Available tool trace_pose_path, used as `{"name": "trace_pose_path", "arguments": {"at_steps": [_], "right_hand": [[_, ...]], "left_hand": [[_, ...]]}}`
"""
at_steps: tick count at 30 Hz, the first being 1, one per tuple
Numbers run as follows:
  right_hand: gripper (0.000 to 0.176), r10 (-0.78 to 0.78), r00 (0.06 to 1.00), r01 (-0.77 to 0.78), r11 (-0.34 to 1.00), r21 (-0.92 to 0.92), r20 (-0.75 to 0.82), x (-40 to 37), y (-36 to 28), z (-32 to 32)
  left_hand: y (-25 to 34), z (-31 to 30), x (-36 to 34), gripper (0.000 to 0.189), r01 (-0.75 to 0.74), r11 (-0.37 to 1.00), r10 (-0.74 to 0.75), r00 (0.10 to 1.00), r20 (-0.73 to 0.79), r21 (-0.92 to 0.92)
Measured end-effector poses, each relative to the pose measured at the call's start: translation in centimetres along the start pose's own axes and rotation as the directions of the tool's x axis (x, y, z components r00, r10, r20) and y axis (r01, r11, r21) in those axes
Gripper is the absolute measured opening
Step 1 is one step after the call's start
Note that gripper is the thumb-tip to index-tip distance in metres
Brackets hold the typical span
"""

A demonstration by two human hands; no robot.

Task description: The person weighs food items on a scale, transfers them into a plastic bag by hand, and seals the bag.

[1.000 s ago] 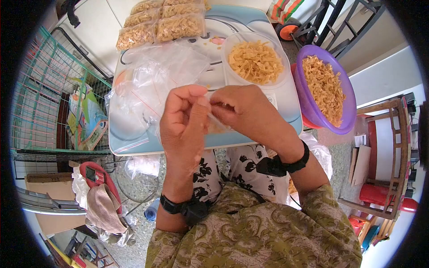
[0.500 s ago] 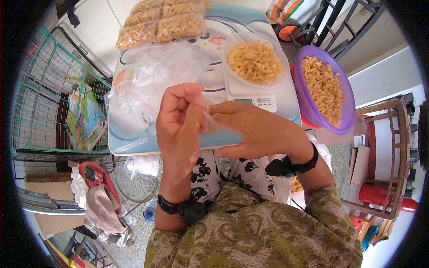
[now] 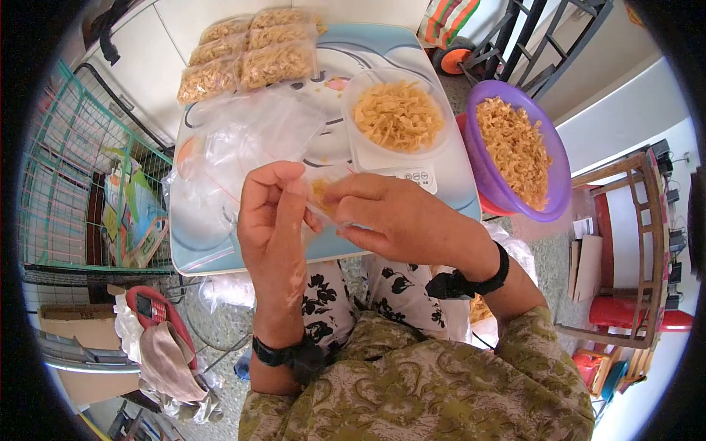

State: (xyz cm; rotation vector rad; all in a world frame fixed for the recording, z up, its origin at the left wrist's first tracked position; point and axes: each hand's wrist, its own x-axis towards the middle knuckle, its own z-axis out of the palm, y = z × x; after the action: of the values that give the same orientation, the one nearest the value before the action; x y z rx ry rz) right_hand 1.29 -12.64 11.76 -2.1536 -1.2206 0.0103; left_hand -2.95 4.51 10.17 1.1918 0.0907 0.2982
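Note:
A small clear plastic bag (image 3: 331,174) stretches between my two hands, just above the near edge of the table. My left hand (image 3: 272,213) pinches its left side between thumb and curled fingers. On its right side, my right hand (image 3: 404,217) has fingers and thumb closed on the film. Yellowish pieces show through the bag. Beyond my right hand, a clear plastic tub (image 3: 441,140) of yellow flat dried pieces (image 3: 401,114) rests on a white kitchen scale (image 3: 424,176), partly covered by that hand. Loose clear bags (image 3: 243,140) lie spread past my left hand.
Several filled bags (image 3: 276,62) stand in rows at the table's (image 3: 353,35) far left. A purple basin (image 3: 562,165) of similar dried pieces stands off the right edge. A green wire cage (image 3: 88,169) is at the left, and a black metal frame (image 3: 515,51) at the back right.
My right hand has closed its fingers on the bag, which is now drawn out between both hands. The whole view has shifted slightly, so the table appears lower and further left.

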Motion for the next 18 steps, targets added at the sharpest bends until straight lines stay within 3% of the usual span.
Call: {"name": "trace_pose_path", "arguments": {"at_steps": [2, 4, 5, 7, 9, 11, 13, 15, 17, 18], "right_hand": [[0.022, 0.024, 0.996, -0.024, 1.0, -0.011, 0.08, 0.0, -0.1, -0.4], [0.016, -0.142, 0.98, 0.143, 0.99, -0.002, -0.139, 0.2, -0.1, -1.4], [0.016, -0.142, 0.98, 0.143, 0.99, 0.0, -0.139, 0.1, -0.2, -2.2], [0.014, -0.034, 0.97, 0.03, 0.999, -0.02, -0.241, -0.2, -0.1, -4.2], [0.015, 0.033, 0.941, -0.091, 0.983, -0.157, -0.337, -0.9, 1.2, -5.7], [0.018, 0.321, 0.848, -0.394, 0.914, -0.097, -0.422, -1.2, 1.5, -6.9], [0.02, 0.364, 0.826, -0.462, 0.874, -0.148, -0.43, -1.5, 2.4, -7.8], [0.022, 0.404, 0.802, -0.526, 0.828, -0.197, -0.44, -2.1, 4.0, -8.3], [0.03, 0.243, 0.875, -0.422, 0.806, -0.415, -0.419, -2.6, 6.0, -8.2], [0.03, 0.246, 0.873, -0.426, 0.805, -0.414, -0.421, -2.6, 6.7, -8.1]], "left_hand": [[-0.4, -0.3, 0.0, 0.014, -0.001, 0.999, 0.001, 1.0, -0.002, -0.053], [-0.2, -0.2, 0.0, 0.014, -0.001, 0.995, 0.001, 1.0, -0.007, -0.104], [0.4, 0.1, 0.0, 0.013, -0.005, 0.987, -0.002, 0.999, -0.04, -0.158], [0.6, -0.1, 0.0, 0.013, -0.01, 0.977, -0.005, 0.997, -0.073, -0.211], [-0.2, -1.0, 0.2, 0.014, -0.092, 0.939, 0.109, 0.993, 0.034, -0.331], [-0.7, -0.9, 0.4, 0.014, -0.081, 0.943, 0.092, 0.996, 0.019, -0.322], [-1.2, -1.0, 0.6, 0.014, -0.071, 0.947, 0.076, 0.997, 0.003, -0.312], [-1.9, -1.1, 0.7, 0.018, 0.105, 0.982, -0.112, 0.993, -0.039, -0.155], [-2.4, -1.5, 0.6, 0.019, 0.129, 0.984, -0.136, 0.99, -0.05, -0.125], [-2.5, -1.6, 0.6, 0.021, 0.154, 0.984, -0.16, 0.985, -0.058, -0.095]]}}
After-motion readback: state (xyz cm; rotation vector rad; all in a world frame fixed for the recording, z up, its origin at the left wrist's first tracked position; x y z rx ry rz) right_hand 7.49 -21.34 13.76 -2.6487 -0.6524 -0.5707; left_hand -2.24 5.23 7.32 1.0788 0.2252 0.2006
